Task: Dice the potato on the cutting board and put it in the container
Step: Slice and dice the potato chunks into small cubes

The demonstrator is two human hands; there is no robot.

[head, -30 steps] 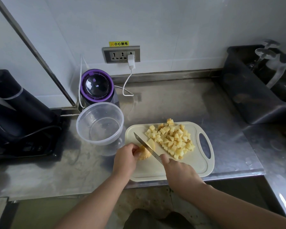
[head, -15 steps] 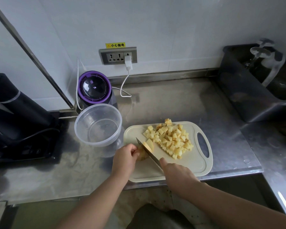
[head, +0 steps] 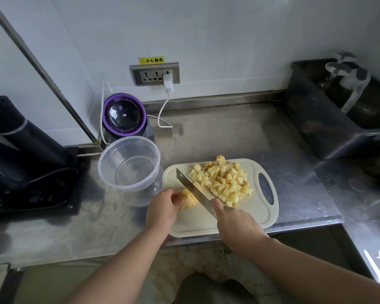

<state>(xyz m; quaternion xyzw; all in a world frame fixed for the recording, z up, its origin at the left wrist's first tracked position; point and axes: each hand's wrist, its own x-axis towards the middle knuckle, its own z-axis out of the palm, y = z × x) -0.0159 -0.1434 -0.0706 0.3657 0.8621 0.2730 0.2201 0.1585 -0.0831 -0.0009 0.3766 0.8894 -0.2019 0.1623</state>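
Since the earlier frame the knife has slid forward, so its tip now sits nearer the upper left corner of the cutting board, and the slice that clung to the blade is no longer seen there. The right hand grips the knife with its fingers curled over the handle, which is hidden beneath them; the blade runs diagonally up and left from that hand. Just left of the blade, the left hand pinches the uncut potato piece between curled fingertips, holding it on the left part of the board. Whether the edge touches this piece cannot be told.

To the right of the blade, the diced potato lies in a loose heap across the middle and upper part of the board, reaching close to its handle slot. The board rests near the front edge of the steel counter.

Left of the board and just beside it, the clear round container stands upright. Behind it stands a purple-rimmed appliance. A white charger sits in the wall socket, and a dark bin fills the upper right of the frame.
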